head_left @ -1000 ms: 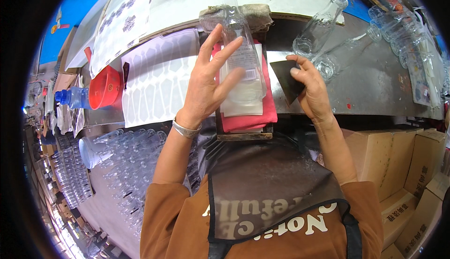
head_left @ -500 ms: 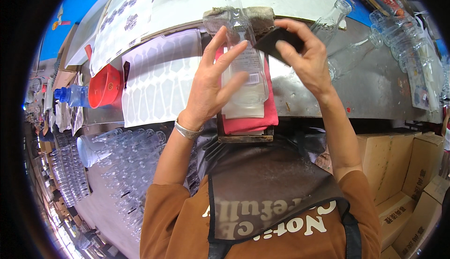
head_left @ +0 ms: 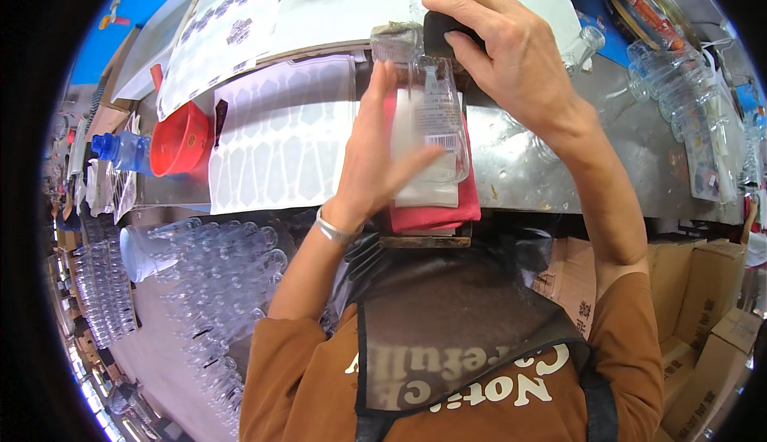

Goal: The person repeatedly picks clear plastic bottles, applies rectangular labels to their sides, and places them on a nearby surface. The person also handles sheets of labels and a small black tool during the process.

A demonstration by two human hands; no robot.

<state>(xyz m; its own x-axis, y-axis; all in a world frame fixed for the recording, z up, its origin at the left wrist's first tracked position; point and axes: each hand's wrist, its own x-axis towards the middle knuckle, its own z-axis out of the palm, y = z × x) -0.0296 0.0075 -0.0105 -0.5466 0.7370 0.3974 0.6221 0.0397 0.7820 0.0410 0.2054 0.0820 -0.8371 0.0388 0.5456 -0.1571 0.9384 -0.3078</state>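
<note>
A clear glass bottle [head_left: 451, 126] lies with its neck away from me on a pink cloth [head_left: 435, 217] topped with white sheets. Printed text and a barcode show on its side. My right hand [head_left: 511, 58] pinches a flat black scraper [head_left: 441, 34] over the bottle's neck end and hides much of it. Along the bottle's left side is my left hand [head_left: 371, 146], holding nothing, its fingers stretched out and thumb apart, partly blurred by motion. Whether it touches the glass I cannot tell. A grey cloth-wrapped rest [head_left: 395, 45] sits by the neck.
Left of the bottle lies a sheet of pale decals [head_left: 280, 138]. Beyond it are a red bowl [head_left: 180, 142] and a blue-capped plastic bottle [head_left: 128, 153]. Several glass bottles [head_left: 675, 82] stand at the right. Many more [head_left: 216, 282] fill the lower left. Cardboard boxes [head_left: 703, 298] are at lower right.
My right hand has carried the black scraper away from me, to the bottle's neck end. My left hand has turned more edge-on beside the bottle. The whole view has shifted slightly.
</note>
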